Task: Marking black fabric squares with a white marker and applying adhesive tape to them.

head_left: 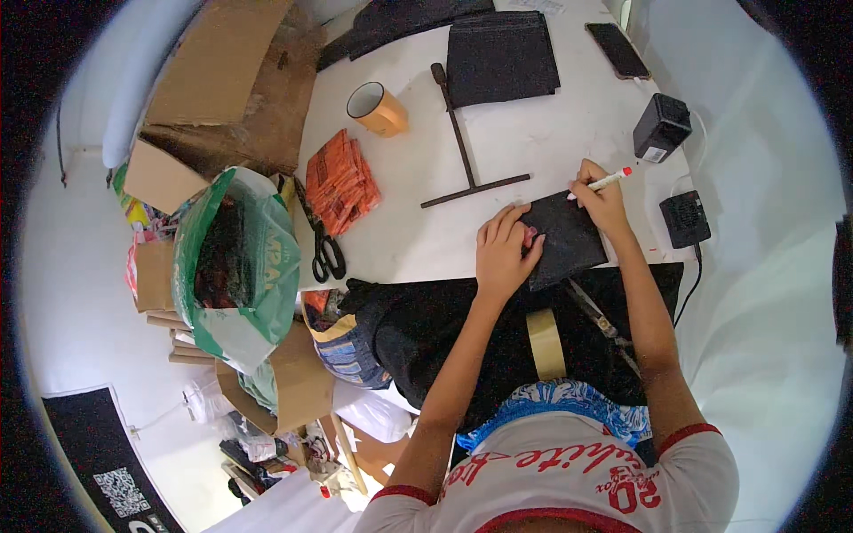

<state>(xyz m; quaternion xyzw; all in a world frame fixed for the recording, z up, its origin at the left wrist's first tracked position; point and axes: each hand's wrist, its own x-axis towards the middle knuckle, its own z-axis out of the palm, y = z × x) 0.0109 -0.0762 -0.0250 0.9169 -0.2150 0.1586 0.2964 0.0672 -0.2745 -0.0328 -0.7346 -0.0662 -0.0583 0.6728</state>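
A dark rectangular piece, apparently folded fabric (569, 235), lies at the table's front edge. Across its left side rests my left hand (505, 253), open, fingers stretched over it and thumb apart. A small pink-red thing (530, 236) shows between thumb and forefinger; its kind is unclear. My right hand (602, 201) is closed around a white marker (609, 180) with a red end. The marker is tilted, its lower end near the fabric's upper edge; whether it touches cannot be made out.
A black metal T-bar (462, 147), black fabric stack (502, 58), orange mug (380, 110) and orange packets (342, 182) lie beyond my hands. Black scissors (327, 258) are left; a phone (617, 51) and black box (662, 127) right. Metal shears (597, 313) and a tape roll (546, 345) lie nearer me.
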